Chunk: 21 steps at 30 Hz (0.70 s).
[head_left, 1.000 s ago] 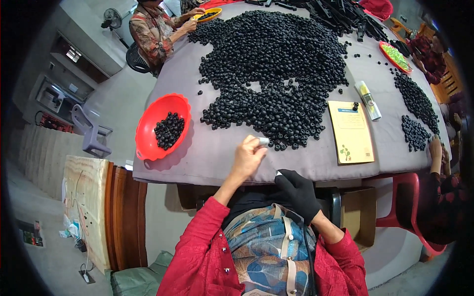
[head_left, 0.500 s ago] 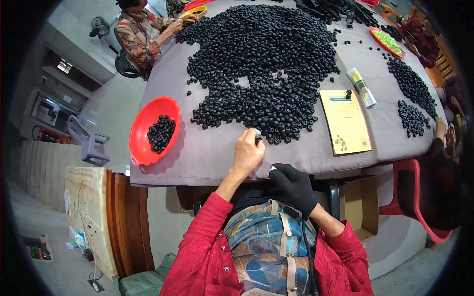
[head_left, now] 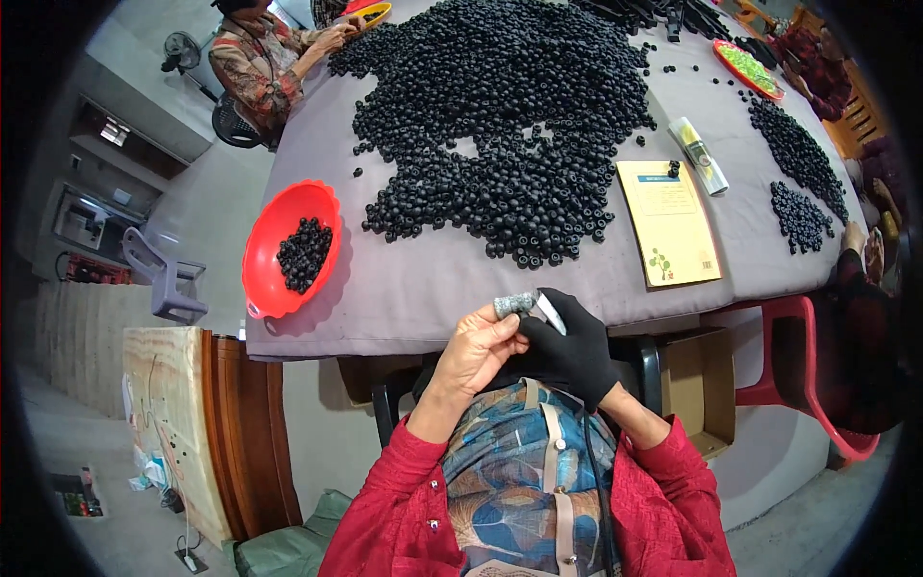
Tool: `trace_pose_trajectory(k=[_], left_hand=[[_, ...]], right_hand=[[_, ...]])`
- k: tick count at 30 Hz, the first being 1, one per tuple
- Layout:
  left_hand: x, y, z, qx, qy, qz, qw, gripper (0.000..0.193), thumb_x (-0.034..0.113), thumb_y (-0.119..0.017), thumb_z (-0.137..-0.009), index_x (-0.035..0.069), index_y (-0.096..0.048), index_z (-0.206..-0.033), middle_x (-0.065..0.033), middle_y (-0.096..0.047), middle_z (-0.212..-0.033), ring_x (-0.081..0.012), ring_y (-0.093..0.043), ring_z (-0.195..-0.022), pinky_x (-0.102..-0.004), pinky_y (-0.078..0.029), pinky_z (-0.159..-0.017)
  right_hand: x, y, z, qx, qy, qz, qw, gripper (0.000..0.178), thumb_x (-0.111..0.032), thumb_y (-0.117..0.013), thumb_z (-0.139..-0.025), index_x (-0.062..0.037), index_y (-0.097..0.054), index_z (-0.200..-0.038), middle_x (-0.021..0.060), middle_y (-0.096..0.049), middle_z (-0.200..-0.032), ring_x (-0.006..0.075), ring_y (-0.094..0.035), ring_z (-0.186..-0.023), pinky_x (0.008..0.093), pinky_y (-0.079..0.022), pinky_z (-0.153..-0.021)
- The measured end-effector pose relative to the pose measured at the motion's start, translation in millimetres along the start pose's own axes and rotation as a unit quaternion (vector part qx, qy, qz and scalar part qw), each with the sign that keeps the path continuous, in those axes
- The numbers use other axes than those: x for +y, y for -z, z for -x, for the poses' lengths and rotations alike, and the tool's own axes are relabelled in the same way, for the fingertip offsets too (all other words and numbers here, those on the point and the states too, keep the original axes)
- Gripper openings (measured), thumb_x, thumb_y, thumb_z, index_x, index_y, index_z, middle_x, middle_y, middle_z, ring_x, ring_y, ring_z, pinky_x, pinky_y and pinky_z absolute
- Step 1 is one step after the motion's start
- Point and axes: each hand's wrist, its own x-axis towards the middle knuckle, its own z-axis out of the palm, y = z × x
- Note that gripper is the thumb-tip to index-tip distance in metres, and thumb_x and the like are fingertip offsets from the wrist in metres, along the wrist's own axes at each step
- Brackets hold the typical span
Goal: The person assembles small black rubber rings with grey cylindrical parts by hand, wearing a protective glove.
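Note:
My left hand is bare, fingers bent in a pinch at the table's near edge. A grey, speckled wrap covers what looks like its index finger. Something small and dark shows under the wrap, too hidden to name. My right hand, in a black glove, closes on a narrow pale blade-like tool, which slants beside the wrapped finger. Whether the tool touches the dark piece I cannot tell. Beyond both hands spreads a large pile of small black ring-shaped parts.
A red bowl with some black parts stands left. To the right lie a yellow booklet and a clear-and-white case. Smaller heaps of parts lie further right. A person works at far left; others sit at right.
My left hand has drawn back from the pile's near edge toward me and turned, showing its grey wrap. My right hand has risen slightly to meet it. The view has shifted a little.

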Motion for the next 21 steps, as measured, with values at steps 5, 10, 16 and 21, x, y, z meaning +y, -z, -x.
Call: trace_pose_trajectory(k=[5, 10, 16, 21], left_hand=[[-3, 3, 2, 0.007, 0.030, -0.027, 0.999, 0.014, 0.007, -0.056, -0.084, 0.000, -0.059, -0.096, -0.0076, -0.061, -0.080, -0.0126, -0.056, -0.066, -0.0244, -0.046, -0.063], [6, 5, 9, -0.050, 0.058, -0.020, 0.997, 0.013, 0.009, -0.059, -0.082, 0.001, -0.059, -0.092, -0.0066, -0.059, -0.074, -0.0109, -0.055, -0.061, -0.0222, -0.046, -0.055], [9, -1, 12, -0.057, 0.018, -0.063, 0.996, 0.010, 0.005, -0.060, -0.081, 0.002, -0.060, -0.090, -0.0063, -0.059, -0.070, -0.0097, -0.054, -0.055, -0.0192, -0.043, -0.045], [3, -1, 12, -0.052, 0.012, -0.036, 0.998, 0.011, 0.002, -0.059, -0.080, 0.002, -0.060, -0.092, -0.0062, -0.059, -0.070, -0.0084, -0.053, -0.053, -0.0173, -0.042, -0.043]], right_hand=[[-11, 1, -3, -0.005, -0.190, -0.114, 0.975, 0.042, -0.021, -0.070, -0.069, -0.0173, -0.057, -0.109, 0.0116, -0.055, -0.105, 0.0225, -0.059, -0.085, 0.0296, -0.048, -0.072], [-17, 8, -6, -0.032, -0.030, -0.004, 0.999, 0.046, -0.022, -0.068, -0.072, -0.0027, -0.053, -0.111, 0.0115, -0.056, -0.097, 0.0140, -0.057, -0.083, 0.0272, -0.048, -0.070], [-29, 10, -9, -0.090, -0.245, -0.223, 0.939, 0.043, -0.022, -0.065, -0.076, 0.0015, -0.053, -0.110, 0.0078, -0.057, -0.096, 0.0097, -0.055, -0.082, 0.0243, -0.047, -0.069], [-16, 4, -6, -0.095, -0.147, -0.209, 0.962, 0.038, -0.021, -0.061, -0.080, 0.0013, -0.053, -0.110, 0.0056, -0.058, -0.091, 0.0086, -0.055, -0.079, 0.0229, -0.047, -0.066]])
